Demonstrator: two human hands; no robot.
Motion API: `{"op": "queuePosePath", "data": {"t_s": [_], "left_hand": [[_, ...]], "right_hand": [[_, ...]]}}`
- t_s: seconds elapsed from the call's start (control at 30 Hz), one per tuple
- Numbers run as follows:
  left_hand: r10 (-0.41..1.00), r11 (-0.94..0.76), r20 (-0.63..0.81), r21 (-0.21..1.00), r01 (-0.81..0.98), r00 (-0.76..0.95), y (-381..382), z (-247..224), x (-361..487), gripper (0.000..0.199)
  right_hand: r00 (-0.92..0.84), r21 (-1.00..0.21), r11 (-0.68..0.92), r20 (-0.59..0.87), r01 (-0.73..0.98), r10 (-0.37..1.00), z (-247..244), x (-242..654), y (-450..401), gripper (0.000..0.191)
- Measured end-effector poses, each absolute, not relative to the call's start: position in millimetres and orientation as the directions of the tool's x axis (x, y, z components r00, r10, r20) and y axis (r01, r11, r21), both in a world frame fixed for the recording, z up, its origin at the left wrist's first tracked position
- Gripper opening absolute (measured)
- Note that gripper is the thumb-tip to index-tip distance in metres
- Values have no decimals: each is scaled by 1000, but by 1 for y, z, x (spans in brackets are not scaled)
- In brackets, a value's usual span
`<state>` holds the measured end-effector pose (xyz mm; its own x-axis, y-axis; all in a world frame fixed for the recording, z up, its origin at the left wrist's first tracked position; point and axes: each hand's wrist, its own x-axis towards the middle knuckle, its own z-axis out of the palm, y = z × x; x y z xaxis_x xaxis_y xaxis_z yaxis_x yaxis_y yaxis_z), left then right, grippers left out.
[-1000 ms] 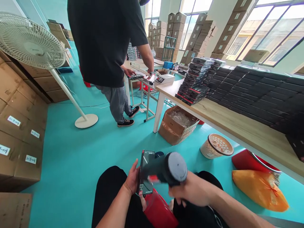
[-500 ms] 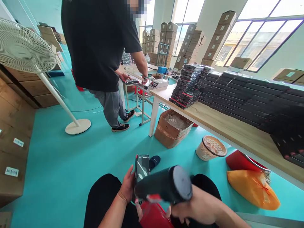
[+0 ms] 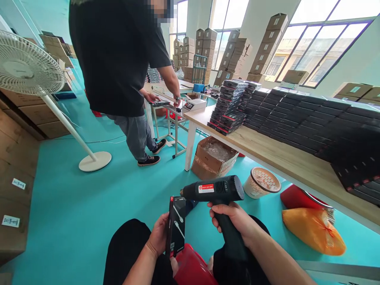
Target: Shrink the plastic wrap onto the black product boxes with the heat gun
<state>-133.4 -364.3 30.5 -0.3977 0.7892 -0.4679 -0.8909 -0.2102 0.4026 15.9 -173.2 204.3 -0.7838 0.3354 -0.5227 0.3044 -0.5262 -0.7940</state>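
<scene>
While the seated person's left hand (image 3: 157,233) grips a narrow black box (image 3: 177,226) upright, the right hand (image 3: 228,215) holds a black heat gun (image 3: 212,190) level just beside it. The left fingers curl behind the box and the thumb presses against its near edge, pinching it firmly. The box front shows a picture of a white cable. The right fingers are closed around the gun's handle, and its nozzle points left, close to the top of the box without touching it.

Both hands are over the person's black trousers (image 3: 127,245), with a red plastic object (image 3: 192,267) between the knees and a dark slipper (image 3: 190,206) on the floor behind the box.

All of this is on the floor in front of a long wooden table (image 3: 285,158), which carries rows and stacks of black boxes (image 3: 308,118). Under its near edge sit a round patterned bucket (image 3: 261,182), a red flat object (image 3: 292,196) and an orange bag (image 3: 313,231). An open cardboard box (image 3: 213,158) stands under the table's far end.

Past that end, a co-worker (image 3: 115,59) stands at a small metal-legged table (image 3: 175,130), both hands on a flat black box (image 3: 160,103) near a white machine (image 3: 194,105). Across the floor from the long table are a white standing fan (image 3: 26,67) and stacked cartons (image 3: 14,190).
</scene>
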Motion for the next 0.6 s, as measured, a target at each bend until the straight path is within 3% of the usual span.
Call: {"op": "queuePosePath", "data": {"t_s": [0.17, 0.37, 0.47, 0.53, 0.6], "left_hand": [[792, -240, -418, 457, -857, -445, -367, 33, -133, 23], [776, -237, -464, 413, -879, -427, -369, 32, -135, 29], [769, -239, -481, 394, -888, -420, -366, 35, -135, 32], [767, -252, -484, 376, -892, -421, -365, 38, -135, 32], [775, -259, -477, 358, -897, -414, -365, 40, -135, 31]], "right_hand": [[-803, -779, -525, -533, 342, 266, 204, 13, -176, 32], [-770, -810, -491, -524, 320, 364, 203, 14, -165, 29], [-836, -814, -395, -521, 425, 174, 211, 25, -169, 27], [-831, -803, -228, -554, 551, -57, 216, 34, -172, 18], [-777, -779, -75, -602, 622, -185, 220, 39, -173, 10]]}}
